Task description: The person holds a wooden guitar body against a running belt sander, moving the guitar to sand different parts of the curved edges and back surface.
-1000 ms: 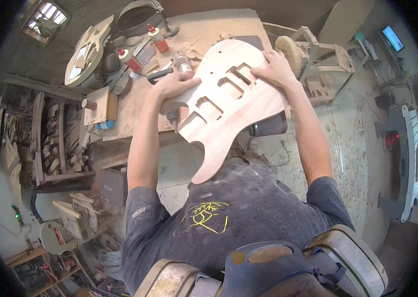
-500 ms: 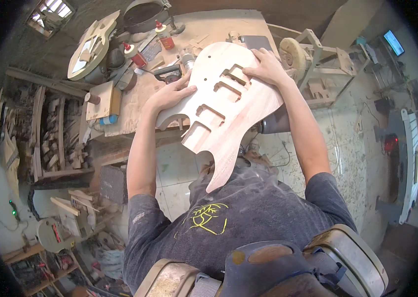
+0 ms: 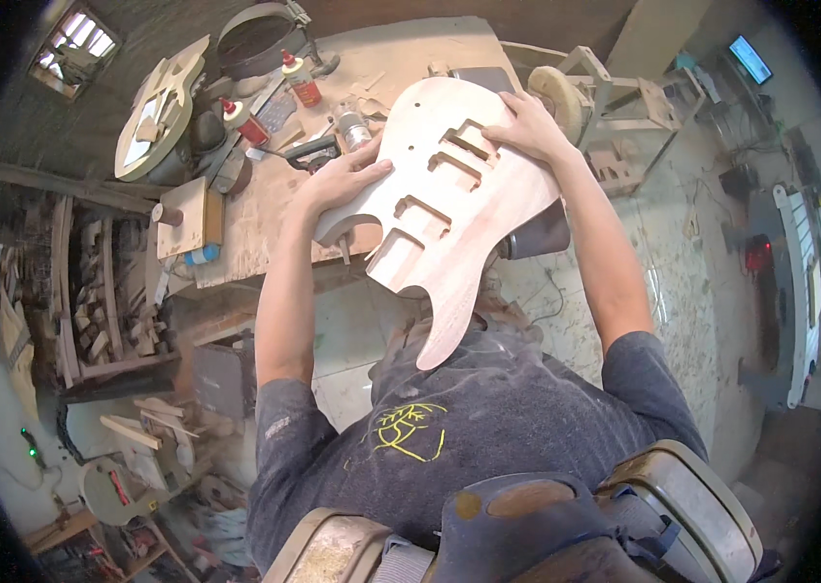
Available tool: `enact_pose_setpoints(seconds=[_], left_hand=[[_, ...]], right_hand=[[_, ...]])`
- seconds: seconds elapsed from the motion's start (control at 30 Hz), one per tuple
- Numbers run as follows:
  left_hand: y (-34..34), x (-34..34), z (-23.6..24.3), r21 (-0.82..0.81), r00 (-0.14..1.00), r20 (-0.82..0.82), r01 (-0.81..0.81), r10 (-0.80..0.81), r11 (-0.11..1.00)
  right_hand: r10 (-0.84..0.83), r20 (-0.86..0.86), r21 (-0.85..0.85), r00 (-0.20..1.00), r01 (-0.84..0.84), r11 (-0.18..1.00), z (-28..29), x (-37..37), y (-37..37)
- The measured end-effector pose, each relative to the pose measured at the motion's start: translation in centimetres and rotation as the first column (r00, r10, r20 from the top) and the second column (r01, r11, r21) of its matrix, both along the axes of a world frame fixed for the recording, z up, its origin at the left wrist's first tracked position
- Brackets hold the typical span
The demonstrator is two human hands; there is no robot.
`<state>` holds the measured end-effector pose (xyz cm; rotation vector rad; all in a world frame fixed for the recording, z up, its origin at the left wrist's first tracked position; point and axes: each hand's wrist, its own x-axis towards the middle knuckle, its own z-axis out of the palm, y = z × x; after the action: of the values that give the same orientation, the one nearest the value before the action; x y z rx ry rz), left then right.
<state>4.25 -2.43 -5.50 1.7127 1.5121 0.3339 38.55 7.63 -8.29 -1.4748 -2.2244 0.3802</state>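
Observation:
A pale wooden guitar body with several routed cavities, two small holes and a long pointed horn is held out in front of my chest. My left hand is closed on its left edge, thumb lying on the face, just above the left cutaway. On the upper right edge, my right hand grips it with fingers over the rim. Behind the body's right side is a dark cylinder at the bench edge; whether they touch I cannot tell. The horn's tip hangs over my dusty dark shirt.
The wooden bench holds two glue bottles, a metal power tool, a block and another guitar body. A wooden wheeled machine stands right, a scrap-wood rack left, a monitor at far right.
Both hands have shifted slightly with the guitar body, which has turned a little anticlockwise: its upper end moved left and its horn tip swung right. The grip looks much the same.

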Motion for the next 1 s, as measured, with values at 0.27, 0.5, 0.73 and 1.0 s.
enact_pose_setpoints(seconds=[0.27,0.5,0.73,1.0], left_hand=[[-0.2,-3.2,-1.4,0.024,0.997,-0.005,-0.071,0.071,0.997],[1.1,-1.9,-1.3,0.045,0.998,-0.049,-0.027,0.029,0.999],[4.6,2.7,-0.5,0.153,0.969,-0.248,0.029,0.010,0.988],[10.6,11.0,-6.2,0.682,0.929,-0.342,0.142,0.141,0.718]], right_hand=[[0.017,-0.007,-0.020,1.000,-0.017,1.000,-0.3,-3.1,-0.2],[-0.068,0.019,-0.020,0.998,0.068,0.997,-0.4,-1.2,-1.0],[-0.223,-0.015,-0.014,0.975,0.223,0.975,1.9,5.3,-2.4],[-0.473,-0.020,-0.193,0.881,0.461,0.866,1.7,14.4,-1.5]])
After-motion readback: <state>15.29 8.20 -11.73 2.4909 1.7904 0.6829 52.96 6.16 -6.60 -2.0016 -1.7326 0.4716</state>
